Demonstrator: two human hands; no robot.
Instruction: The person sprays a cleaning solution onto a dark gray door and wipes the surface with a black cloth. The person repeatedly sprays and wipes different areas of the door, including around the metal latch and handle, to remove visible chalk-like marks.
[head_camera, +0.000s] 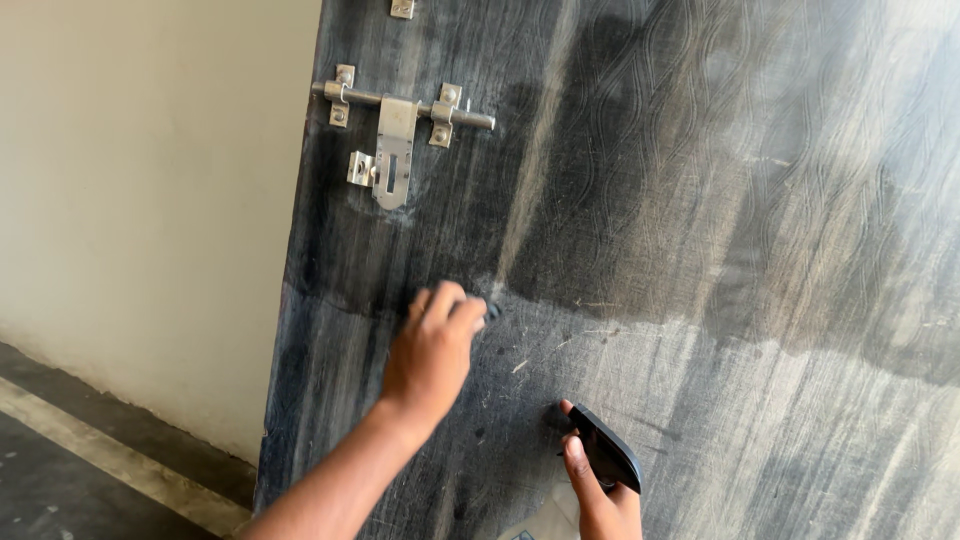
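A dark grey patterned door (700, 200) fills most of the view; its upper part looks darker and wet, its lower part dull and streaked. My left hand (432, 350) presses a small dark pad or cloth (490, 312) against the door, at the edge between the dark and dull areas. My right hand (600, 495) is lower, at the bottom of the frame, holding the black trigger head of a spray bottle (607, 450) close to the door.
A metal sliding bolt latch (398, 120) with a hasp is fixed near the door's left edge, above my left hand. A cream wall (150, 180) stands left of the door. A dark tiled floor (70, 470) with a pale strip lies below.
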